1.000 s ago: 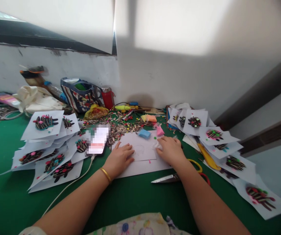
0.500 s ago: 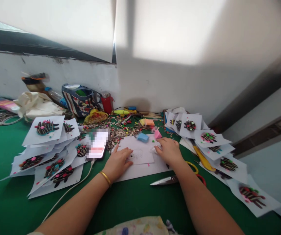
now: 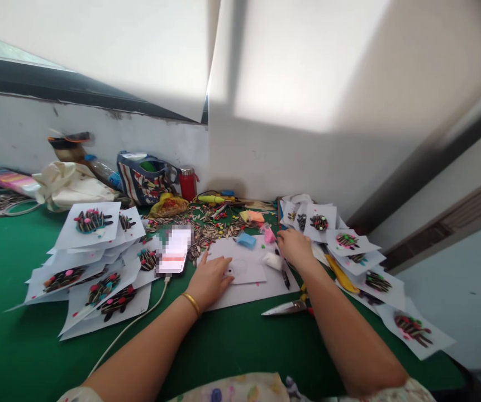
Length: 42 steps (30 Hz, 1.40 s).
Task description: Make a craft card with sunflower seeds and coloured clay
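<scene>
My left hand (image 3: 213,276) lies flat, fingers spread, on a small white sheet with a faint drawing (image 3: 244,268); a gold bangle (image 3: 192,303) circles its wrist. My right hand (image 3: 294,247) reaches toward the back right, beside a pink clay piece (image 3: 269,235) and the right pile of seed pictures (image 3: 347,243). Its fingers curl away from me, and what they hold, if anything, is hidden. A white lump (image 3: 272,261) and a black pen (image 3: 284,274) lie on the paper just left of that hand. A blue clay piece (image 3: 246,240) sits behind the sheet.
Scissors (image 3: 284,307) lie on the green table under my right forearm. A phone (image 3: 175,251) with a white cable (image 3: 135,321) sits left of my hand. More seed pictures (image 3: 98,262) are piled at left. Loose sunflower seeds (image 3: 206,220), a striped bag (image 3: 146,178) and a red bottle (image 3: 187,183) line the wall.
My right hand has moved off the sheet toward the back right, leaving the white lump on the paper. My left hand stays on the sheet. The view has shifted a little.
</scene>
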Motion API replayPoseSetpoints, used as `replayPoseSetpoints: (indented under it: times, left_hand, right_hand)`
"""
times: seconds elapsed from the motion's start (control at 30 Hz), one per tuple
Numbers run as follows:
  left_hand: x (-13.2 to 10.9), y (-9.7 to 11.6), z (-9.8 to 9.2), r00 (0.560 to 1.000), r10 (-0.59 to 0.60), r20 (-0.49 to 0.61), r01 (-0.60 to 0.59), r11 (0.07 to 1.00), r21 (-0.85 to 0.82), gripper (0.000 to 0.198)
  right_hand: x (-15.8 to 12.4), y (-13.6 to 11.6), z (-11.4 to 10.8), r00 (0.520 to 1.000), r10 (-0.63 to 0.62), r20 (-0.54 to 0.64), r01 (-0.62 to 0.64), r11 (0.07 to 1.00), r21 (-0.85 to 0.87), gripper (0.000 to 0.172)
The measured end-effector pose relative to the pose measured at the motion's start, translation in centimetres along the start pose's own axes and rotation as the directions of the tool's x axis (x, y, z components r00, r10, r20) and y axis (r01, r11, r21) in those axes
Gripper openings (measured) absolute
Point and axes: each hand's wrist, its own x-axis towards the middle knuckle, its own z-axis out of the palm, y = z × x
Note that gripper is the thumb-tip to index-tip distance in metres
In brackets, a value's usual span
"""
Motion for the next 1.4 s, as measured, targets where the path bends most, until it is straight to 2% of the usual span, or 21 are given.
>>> replayPoseSetpoints:
  times: [0.03, 0.13, 0.27, 0.43, 0.57, 0.67, 0.73, 0.77, 0.83, 0.93, 1.0, 1.07, 1.2, 1.33, 1.4]
  left_hand:
    - [0.0, 0.0, 0.0, 1.0, -0.001, -0.006, 0.001, 1.0, 0.0, 0.043]
    - [-0.1, 0.1, 0.0, 1.0, -0.001, -0.026, 0.001, 1.0, -0.003, 0.041]
    - [-0.2, 0.1, 0.0, 0.999, -0.012, -0.034, 0.011, 1.0, -0.026, 0.041]
    - [-0.1, -0.1, 0.0, 0.999, -0.022, -0.039, 0.02, 0.999, -0.048, 0.043]
    - [0.2, -0.2, -0.2, 0.997, -0.028, -0.074, 0.025, 0.999, -0.045, 0.039]
    - [0.5, 0.1, -0.4, 0.99, -0.033, -0.139, 0.02, 0.995, -0.095, 0.03]
    - [0.7, 0.6, -0.6, 0.98, -0.078, -0.183, 0.039, 0.977, -0.209, 0.028]
    - [0.9, 0.8, -0.6, 0.971, -0.129, -0.2, 0.066, 0.953, -0.295, 0.029]
    - [1.3, 1.5, -0.8, 0.949, -0.26, -0.176, 0.14, 0.852, -0.504, 0.033]
    - [2.2, 2.2, -1.1, 0.928, -0.36, -0.099, 0.155, 0.613, -0.775, 0.036]
    - [2.7, 2.5, -1.3, 0.909, -0.408, -0.092, 0.157, 0.537, -0.829, 0.036]
    - [3.0, 2.8, -1.5, 0.897, -0.437, -0.067, 0.18, 0.499, -0.848, 0.032]
    - [3.3, 3.3, -1.4, 0.909, -0.416, 0.007, 0.192, 0.405, -0.894, 0.028]
    - [3.3, 3.8, -1.0, 0.913, -0.407, 0.035, 0.183, 0.33, -0.926, 0.031]
    - [3.0, 3.8, -1.0, 0.907, -0.419, 0.05, 0.198, 0.318, -0.927, 0.032]
  right_hand:
    - [0.6, -0.4, 0.1, 0.999, 0.004, 0.044, -0.003, 1.0, -0.024, 0.038]
    - [2.3, -1.8, 0.4, 0.998, 0.013, 0.056, -0.011, 0.999, -0.04, 0.044]
    - [3.6, -2.7, 0.5, 0.996, 0.03, 0.08, -0.029, 1.0, -0.011, 0.036]
    - [3.2, -1.8, -0.3, 0.999, 0.023, 0.027, -0.026, 0.994, 0.11, 0.033]
    - [1.7, -0.8, -0.1, 0.999, -0.051, -0.003, 0.049, 0.963, 0.265, 0.031]
    - [0.2, -1.0, 0.7, 0.989, -0.145, -0.033, 0.145, 0.902, 0.406, 0.033]
    - [-0.8, -1.8, 1.1, 0.975, -0.197, -0.105, 0.218, 0.731, 0.647, 0.035]
    - [-1.3, -2.3, 1.2, 0.969, -0.206, -0.137, 0.241, 0.664, 0.708, 0.035]
    - [-2.0, -3.5, 1.1, 0.944, -0.27, -0.189, 0.317, 0.588, 0.745, 0.035]
    - [-2.8, -5.2, 0.7, 0.906, -0.372, -0.201, 0.389, 0.55, 0.739, 0.036]
    - [-3.3, -5.8, 0.6, 0.894, -0.414, -0.17, 0.392, 0.54, 0.745, 0.041]
    - [-3.8, -5.8, 0.8, 0.883, -0.444, -0.153, 0.391, 0.515, 0.763, 0.044]
    - [-4.6, -5.1, 1.1, 0.864, -0.471, -0.178, 0.398, 0.423, 0.814, 0.038]
    - [-4.8, -4.9, 0.9, 0.895, -0.438, -0.083, 0.253, 0.346, 0.903, 0.032]
    - [-4.8, -5.1, 0.9, 0.905, -0.424, -0.035, 0.195, 0.341, 0.92, 0.03]
